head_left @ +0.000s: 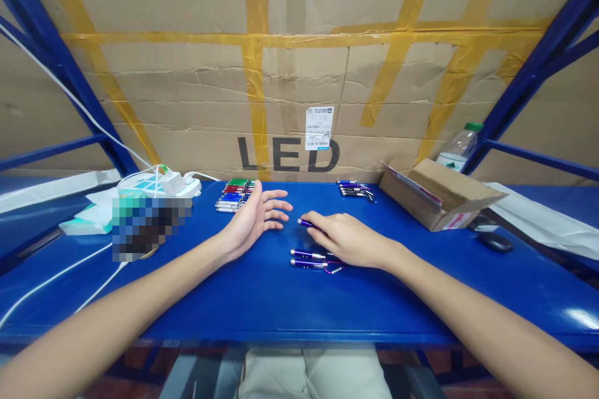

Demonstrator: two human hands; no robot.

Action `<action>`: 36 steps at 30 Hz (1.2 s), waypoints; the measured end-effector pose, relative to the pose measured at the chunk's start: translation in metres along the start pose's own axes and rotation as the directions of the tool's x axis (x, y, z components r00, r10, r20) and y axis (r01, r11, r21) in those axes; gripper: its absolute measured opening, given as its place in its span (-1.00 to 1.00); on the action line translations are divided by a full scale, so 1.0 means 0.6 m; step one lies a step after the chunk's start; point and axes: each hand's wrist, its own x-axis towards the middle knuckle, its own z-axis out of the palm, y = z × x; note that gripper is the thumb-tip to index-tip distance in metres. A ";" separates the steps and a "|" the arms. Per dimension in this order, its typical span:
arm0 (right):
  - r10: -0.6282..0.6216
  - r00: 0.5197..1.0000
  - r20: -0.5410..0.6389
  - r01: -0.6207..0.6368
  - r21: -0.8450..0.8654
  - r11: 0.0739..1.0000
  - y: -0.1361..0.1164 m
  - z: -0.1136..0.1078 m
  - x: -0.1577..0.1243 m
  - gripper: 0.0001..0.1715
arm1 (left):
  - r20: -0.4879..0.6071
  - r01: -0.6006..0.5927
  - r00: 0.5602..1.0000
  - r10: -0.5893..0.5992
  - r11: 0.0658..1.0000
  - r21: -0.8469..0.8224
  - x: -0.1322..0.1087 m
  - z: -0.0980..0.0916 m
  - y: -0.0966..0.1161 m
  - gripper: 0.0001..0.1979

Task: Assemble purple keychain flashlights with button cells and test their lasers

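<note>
My right hand (344,238) is closed round a purple pen-like tube (305,222), whose silver tip sticks out to the left. Just below that hand, two more purple tubes (306,264) with thin straps lie side by side on the blue table (224,305). My left hand (256,217) is raised with its fingers spread and holds nothing. Partly hidden behind it is a row of green, red, blue and silver tubes (229,197). Several purple and black tubes (353,189) lie at the back, right of the middle.
On the right are an open cardboard box (430,196), a black mouse (495,242) and a green-capped bottle (458,146). A white power strip (140,184), cables and a blurred-out item (150,227) are on the left. Taped cardboard (201,87) stands behind.
</note>
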 end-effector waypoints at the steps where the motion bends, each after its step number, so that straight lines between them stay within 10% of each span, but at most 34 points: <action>1: -0.001 1.000 -0.005 0.001 0.005 1.000 0.000 0.000 0.000 -0.67 | 0.000 -0.001 1.000 0.001 1.000 0.000 0.000 0.000 0.000 -0.25; 36: -0.052 0.999 0.001 0.052 0.067 0.996 -0.012 -0.010 0.000 -0.72 | 0.002 0.001 1.000 -0.001 1.000 -0.005 -0.001 0.001 0.001 -0.27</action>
